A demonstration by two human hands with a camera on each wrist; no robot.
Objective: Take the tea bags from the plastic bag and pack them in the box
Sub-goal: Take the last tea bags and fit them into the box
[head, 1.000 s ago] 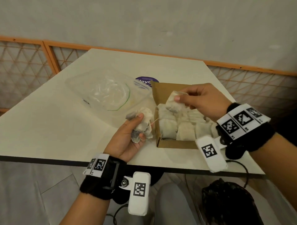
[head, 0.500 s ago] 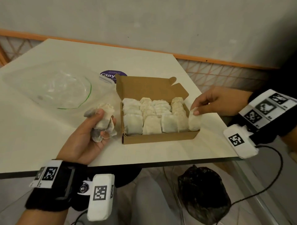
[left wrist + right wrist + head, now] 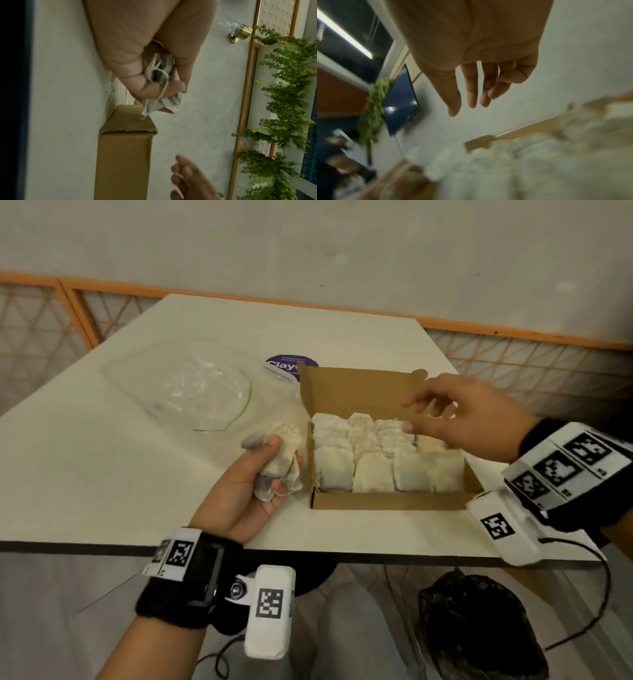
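An open brown cardboard box (image 3: 387, 501) sits on the white table, packed with rows of tea bags (image 3: 373, 460). My left hand (image 3: 260, 474) hovers just left of the box and grips a small bunch of tea bags (image 3: 282, 453), whose strings dangle in the left wrist view (image 3: 161, 81). My right hand (image 3: 455, 416) floats above the box's far right part with loose, spread fingers (image 3: 471, 92) and holds nothing. The clear plastic bag (image 3: 191, 388) with a green seal line lies flat at the left, and I see no tea bags in it.
A purple round sticker (image 3: 289, 364) shows on the table behind the box's raised lid (image 3: 356, 392). The table's front edge (image 3: 308, 553) runs just below my wrists. A dark bag (image 3: 479, 628) sits on the floor below. An orange lattice rail lines the wall.
My right hand set its tea bag into the right end of the box, let go, and lifted back over the box, empty. My left hand kept its bunch beside the box.
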